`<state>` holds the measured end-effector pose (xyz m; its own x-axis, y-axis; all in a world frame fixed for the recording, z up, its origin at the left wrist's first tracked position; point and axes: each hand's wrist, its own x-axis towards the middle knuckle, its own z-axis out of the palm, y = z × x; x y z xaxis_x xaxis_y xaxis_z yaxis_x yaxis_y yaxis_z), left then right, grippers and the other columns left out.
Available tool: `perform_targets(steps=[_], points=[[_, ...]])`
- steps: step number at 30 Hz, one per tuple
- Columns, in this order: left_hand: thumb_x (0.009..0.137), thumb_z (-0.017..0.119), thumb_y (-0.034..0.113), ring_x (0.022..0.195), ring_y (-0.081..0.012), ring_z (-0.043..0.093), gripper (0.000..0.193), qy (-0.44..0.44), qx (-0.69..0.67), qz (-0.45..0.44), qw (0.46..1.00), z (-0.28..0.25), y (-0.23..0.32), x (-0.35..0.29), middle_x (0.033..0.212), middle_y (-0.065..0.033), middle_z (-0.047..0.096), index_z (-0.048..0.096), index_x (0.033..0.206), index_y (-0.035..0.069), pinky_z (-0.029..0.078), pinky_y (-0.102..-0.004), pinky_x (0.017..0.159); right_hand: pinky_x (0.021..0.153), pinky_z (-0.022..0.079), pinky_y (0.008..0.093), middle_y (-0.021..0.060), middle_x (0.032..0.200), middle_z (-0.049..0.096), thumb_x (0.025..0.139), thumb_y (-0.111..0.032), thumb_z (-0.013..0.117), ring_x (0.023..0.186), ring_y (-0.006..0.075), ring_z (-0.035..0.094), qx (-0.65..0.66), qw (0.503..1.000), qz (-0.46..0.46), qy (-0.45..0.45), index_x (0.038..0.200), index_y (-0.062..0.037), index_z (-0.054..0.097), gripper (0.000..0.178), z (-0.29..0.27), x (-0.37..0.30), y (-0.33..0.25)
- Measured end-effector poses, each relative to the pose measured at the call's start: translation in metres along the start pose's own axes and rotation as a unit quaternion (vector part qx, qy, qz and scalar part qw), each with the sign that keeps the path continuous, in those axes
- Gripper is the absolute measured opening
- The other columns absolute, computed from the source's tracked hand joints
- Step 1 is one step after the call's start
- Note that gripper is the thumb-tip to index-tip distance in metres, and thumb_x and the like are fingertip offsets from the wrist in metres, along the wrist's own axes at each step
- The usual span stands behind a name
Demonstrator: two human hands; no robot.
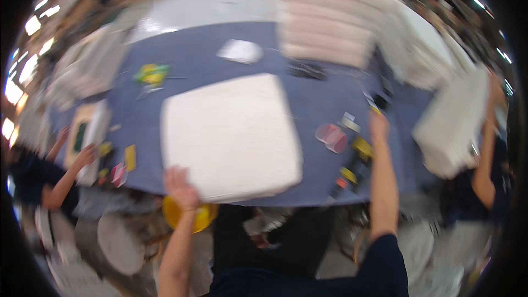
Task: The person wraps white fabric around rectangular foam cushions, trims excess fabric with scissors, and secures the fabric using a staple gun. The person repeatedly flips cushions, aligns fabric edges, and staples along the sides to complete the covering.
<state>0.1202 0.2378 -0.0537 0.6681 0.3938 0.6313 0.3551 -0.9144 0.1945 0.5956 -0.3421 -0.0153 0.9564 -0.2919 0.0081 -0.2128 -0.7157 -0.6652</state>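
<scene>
A white padded cushion point(234, 140), square with rounded corners, lies flat in front of me on the blue-covered table point(313, 110). My left hand point(181, 188) is open at its near left corner, fingers stretched out over the edge. To the right, my right hand point(379, 125) reaches forward with its fingers closed. A small yellow and pale piece point(372, 103) shows at its fingertips, too blurred to name. Just beyond is a dark object point(380, 100). Nearer me lie yellow-and-black hand tools point(360, 151), and a pink-and-white round item point(333, 137) is beside them.
Tufted cream upholstery point(335, 19) stands at the far right. A white folded piece point(241, 51) and a yellow-green bundle point(152, 73) lie farther back. Co-workers handle pieces at the left point(77, 159) and right point(487, 132). A yellow bucket point(204, 217) sits below the table edge.
</scene>
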Motion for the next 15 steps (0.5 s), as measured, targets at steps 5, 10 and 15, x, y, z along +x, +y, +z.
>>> perform_targets(steps=[5, 10, 15], points=[[0.079, 0.061, 0.014, 0.155, -0.0425, 0.042, 0.065, -0.036, -0.045, -0.068, 0.996, -0.015, 0.016, 0.0, 0.161, -0.0143, 0.055, 0.069, 0.143, 0.019, 0.032, -0.0603, 0.126, 0.059, 0.041, 0.0316, -0.0017, 0.082, 0.041, 0.113, -0.03, 0.052, 0.069, 0.0127, 0.043, 0.708, 0.678, 0.164, -0.115, 0.109, -0.0065, 0.056, 0.024, -0.038, -0.13, -0.005], [0.079, 0.061, 0.013, 0.153, -0.0427, 0.045, 0.061, 0.021, -0.104, -0.051, 0.993, -0.005, 0.034, 0.016, 0.158, -0.0152, 0.057, 0.071, 0.139, 0.018, 0.036, -0.0571, 0.122, 0.053, 0.04, 0.0319, 0.0027, 0.07, 0.054, 0.107, -0.039, 0.06, 0.057, 0.0176, 0.046, 0.622, 0.723, 0.212, -0.21, 0.084, -0.0131, 0.06, 0.035, -0.12, -0.294, 0.05], [0.08, 0.062, 0.013, 0.151, -0.042, 0.046, 0.058, 0.017, -0.105, -0.067, 0.992, -0.025, 0.032, 0.005, 0.157, -0.0144, 0.057, 0.072, 0.137, 0.018, 0.039, -0.0564, 0.119, 0.085, 0.049, 0.0451, 0.0203, 0.103, 0.068, 0.103, -0.044, 0.067, 0.095, 0.035, 0.06, 0.195, 0.941, 0.051, -0.272, 0.106, -0.0039, 0.069, 0.041, -0.133, -0.379, 0.216]])
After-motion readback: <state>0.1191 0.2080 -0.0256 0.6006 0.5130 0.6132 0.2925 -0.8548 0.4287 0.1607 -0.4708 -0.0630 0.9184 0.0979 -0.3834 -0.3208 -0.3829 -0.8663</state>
